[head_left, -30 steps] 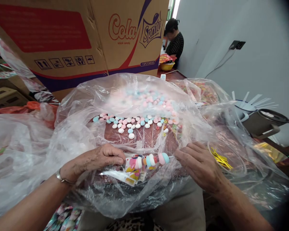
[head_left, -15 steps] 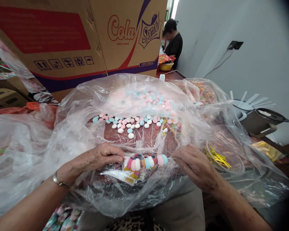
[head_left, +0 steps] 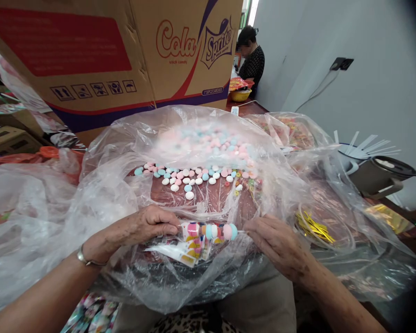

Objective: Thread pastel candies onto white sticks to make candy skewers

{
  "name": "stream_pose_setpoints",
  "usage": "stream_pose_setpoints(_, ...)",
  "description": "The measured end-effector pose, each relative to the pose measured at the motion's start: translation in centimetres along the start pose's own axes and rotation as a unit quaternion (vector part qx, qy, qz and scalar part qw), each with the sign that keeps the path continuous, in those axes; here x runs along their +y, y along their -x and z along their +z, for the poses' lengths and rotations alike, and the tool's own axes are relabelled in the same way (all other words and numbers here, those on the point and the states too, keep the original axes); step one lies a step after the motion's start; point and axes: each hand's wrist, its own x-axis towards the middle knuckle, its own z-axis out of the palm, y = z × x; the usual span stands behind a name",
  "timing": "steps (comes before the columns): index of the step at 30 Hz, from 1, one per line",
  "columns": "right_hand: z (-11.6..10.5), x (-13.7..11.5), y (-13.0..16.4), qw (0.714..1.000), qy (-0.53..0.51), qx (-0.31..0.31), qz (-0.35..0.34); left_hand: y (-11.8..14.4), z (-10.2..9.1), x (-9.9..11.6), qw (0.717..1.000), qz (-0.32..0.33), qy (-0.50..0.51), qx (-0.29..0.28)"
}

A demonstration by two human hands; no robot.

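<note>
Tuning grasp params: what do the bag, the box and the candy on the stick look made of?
Bag: thin clear plastic film, glossy; it crinkles and shows glare. Box: corrugated cardboard, matte brown, printed, with creased flaps. Candy: pastel discs, chalky matte, probably pressed sugar, though I can't tell for certain; held between left hand and right hand.

You are working over a glossy, crinkled clear plastic bag [head_left: 118, 194] holding matt pastel candies [head_left: 190, 178], beside a matt cardboard box [head_left: 90, 60] and shiny gold foil ties [head_left: 314, 226].
</note>
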Motion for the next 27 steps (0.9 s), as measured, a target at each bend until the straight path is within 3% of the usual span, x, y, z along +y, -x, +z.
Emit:
stream_pose_setpoints(5,0.4,-0.5,0.1,1.0,0.007,-0.001,0.016,-0.3,0.1,-0.3,1.0,0.028,-0.002,-0.001)
stream_pose_setpoints(8,0.6,-1.0,-0.1,1.0,0.004,0.003,0.006,-0.3,0.2,-0.2,1.0,0.013,-0.002,-0.004)
stream_pose_setpoints(14,1.3,-1.4,-0.5,0.999,0.015,0.043,-0.006,0.0,0.8,2.1,0.999,-0.014,-0.006,-0.045)
stream_pose_setpoints(20,0.8,-0.8,-0.8,0.998,0.022,0.052,-0.026,-0.2,1.8,4.4,0.999,-0.014,0.006,-0.037)
stream_pose_setpoints(27,1.1,-0.3,-0.6,0.995,0.043,0.039,-0.081,-1.3,3.4,4.9,0.993,-0.057,-0.034,-0.101)
